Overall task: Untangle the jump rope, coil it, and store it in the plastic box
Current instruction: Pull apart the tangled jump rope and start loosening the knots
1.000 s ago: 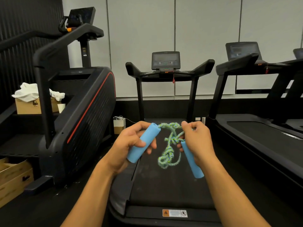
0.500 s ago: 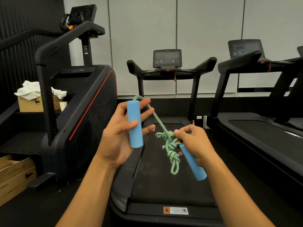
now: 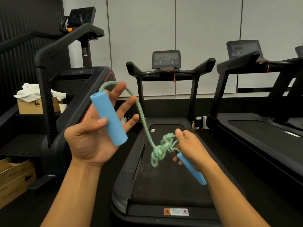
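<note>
air over the middle treadmill (image 3: 164, 185) belt is open, but for the knotted jump rope (image 3: 159, 149) hanging there. a stair climber (image 3: 77, 95) crowds the treadmill's left, a second treadmill (image 3: 265, 138) its right; its console (image 3: 166, 59) bars the far end.

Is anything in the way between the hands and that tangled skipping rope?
Nothing visible. The left hand holds one blue handle under its thumb, and the right hand grips the other handle and pinches the knotted rope. The plastic box is not in view.

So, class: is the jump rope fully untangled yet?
No, a knotted clump of the jump rope hangs beside the right hand.
</note>
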The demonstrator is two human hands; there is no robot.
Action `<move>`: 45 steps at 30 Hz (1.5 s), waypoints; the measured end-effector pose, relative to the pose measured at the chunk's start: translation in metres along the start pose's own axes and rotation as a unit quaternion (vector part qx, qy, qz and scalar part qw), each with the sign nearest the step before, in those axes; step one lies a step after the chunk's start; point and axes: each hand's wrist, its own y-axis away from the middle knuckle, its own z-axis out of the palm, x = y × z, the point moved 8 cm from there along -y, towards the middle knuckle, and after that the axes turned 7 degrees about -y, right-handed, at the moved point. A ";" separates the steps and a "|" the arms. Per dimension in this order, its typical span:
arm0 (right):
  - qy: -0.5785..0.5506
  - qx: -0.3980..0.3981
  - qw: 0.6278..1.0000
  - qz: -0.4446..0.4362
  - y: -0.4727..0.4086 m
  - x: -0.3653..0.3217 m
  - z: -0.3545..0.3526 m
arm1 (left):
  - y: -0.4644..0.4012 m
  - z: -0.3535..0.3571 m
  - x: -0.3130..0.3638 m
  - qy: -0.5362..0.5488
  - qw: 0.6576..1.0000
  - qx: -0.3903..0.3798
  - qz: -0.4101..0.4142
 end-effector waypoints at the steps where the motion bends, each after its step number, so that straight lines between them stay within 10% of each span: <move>1: 0.001 0.002 1.000 0.000 -0.001 0.002 0.000 | 0.001 -0.006 0.003 -0.016 0.999 0.030 0.012; 12: -0.307 0.023 0.947 0.090 -0.007 0.008 -0.015 | 0.017 -0.047 0.009 -0.119 0.944 0.307 0.001; 25: -0.508 -0.059 0.858 0.043 -0.005 -0.013 -0.026 | 0.041 -0.094 -0.014 -0.150 0.869 0.429 -0.195; 32: -0.504 -0.074 0.858 0.061 -0.002 -0.020 -0.018 | 0.031 -0.072 -0.035 -0.246 0.888 0.287 -0.260; 38: -0.534 -0.081 0.839 0.063 0.003 -0.032 -0.023 | 0.033 -0.058 -0.059 -0.607 0.712 0.050 -0.349; 45: -0.542 -0.085 0.835 0.046 0.009 -0.042 -0.027 | 0.036 -0.036 -0.088 -0.429 0.813 0.014 -0.394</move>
